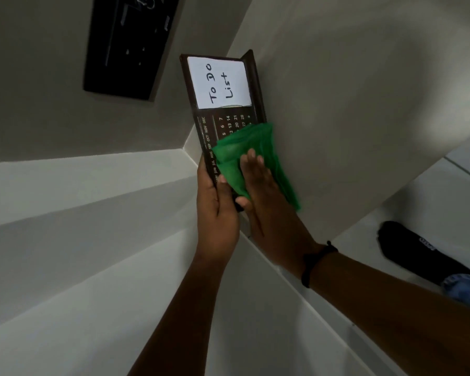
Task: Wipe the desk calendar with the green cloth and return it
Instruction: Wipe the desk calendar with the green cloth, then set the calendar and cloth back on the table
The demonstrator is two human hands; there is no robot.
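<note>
The desk calendar (223,88) is a dark brown board with white month and date marks and a white "To Do List" pad at its far end. It is held up in the air at the middle of the view, turned sideways. My left hand (217,210) grips its near end, thumb over the front. My right hand (263,196) lies flat on the green cloth (244,156), pressing it against the lower part of the calendar face. The cloth hangs over the calendar's right edge and hides some of the dates.
A black wall panel (130,44) hangs at the upper left. White ledges (79,191) run below and left of my arms. A pale wall surface (364,104) fills the right. My dark socked foot (410,245) rests on the white floor at lower right.
</note>
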